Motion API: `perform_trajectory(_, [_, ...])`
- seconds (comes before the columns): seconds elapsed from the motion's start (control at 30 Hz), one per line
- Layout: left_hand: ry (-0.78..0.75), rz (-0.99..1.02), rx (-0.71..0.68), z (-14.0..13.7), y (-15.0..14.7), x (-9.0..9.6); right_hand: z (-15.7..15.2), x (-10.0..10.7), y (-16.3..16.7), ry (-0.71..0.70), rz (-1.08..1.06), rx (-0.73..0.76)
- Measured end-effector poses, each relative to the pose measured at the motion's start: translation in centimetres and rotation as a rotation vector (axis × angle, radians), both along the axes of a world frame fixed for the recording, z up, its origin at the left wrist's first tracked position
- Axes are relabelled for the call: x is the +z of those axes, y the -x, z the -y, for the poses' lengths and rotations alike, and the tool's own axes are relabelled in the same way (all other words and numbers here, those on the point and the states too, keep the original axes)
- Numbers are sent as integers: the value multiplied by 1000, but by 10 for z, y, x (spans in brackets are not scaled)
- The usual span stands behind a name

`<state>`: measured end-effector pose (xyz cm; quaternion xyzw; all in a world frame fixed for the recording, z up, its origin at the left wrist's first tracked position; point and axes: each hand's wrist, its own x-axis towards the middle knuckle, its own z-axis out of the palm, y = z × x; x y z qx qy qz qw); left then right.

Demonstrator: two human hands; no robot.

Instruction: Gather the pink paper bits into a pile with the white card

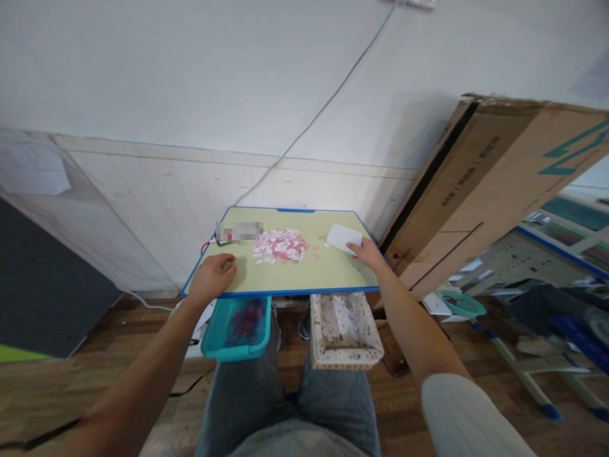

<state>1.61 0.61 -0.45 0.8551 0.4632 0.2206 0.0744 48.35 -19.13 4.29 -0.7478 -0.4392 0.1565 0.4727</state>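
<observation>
My right hand (365,252) pinches the lower right corner of a flat white card (343,238) above the right side of the pale yellow tabletop (280,279). In the middle of the table lies a spread heap of small white and pink pieces (280,245), with reddish stains around it. My left hand (216,276) rests at the table's left front, its fingers loosely curled, and nothing shows in them. Behind it is a dark-edged object (226,241), partly blurred out.
Below the table's front edge sit a teal tray (236,352) with dark red residue and a stained white basket (347,363), over my legs. A large cardboard box (457,184) leans on the right. A grey cable (314,120) runs down the wall.
</observation>
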Motion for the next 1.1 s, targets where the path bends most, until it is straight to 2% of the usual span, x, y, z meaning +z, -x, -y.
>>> perform_trajectory(0.23, [3,-24,10,2,-4,3,5,-20,-35,54,-43,49])
perform_trajectory(0.5, [9,17,23,2,-3,4,-7,-33,-42,99,-81,86])
perform_trajectory(0.9, [-59,47,18,-3,0,-7,32,-3,-41,321,-183,253])
perform_trajectory(1.1, [-63,50,21,-3,0,-10,68,13,-33,484,-277,399])
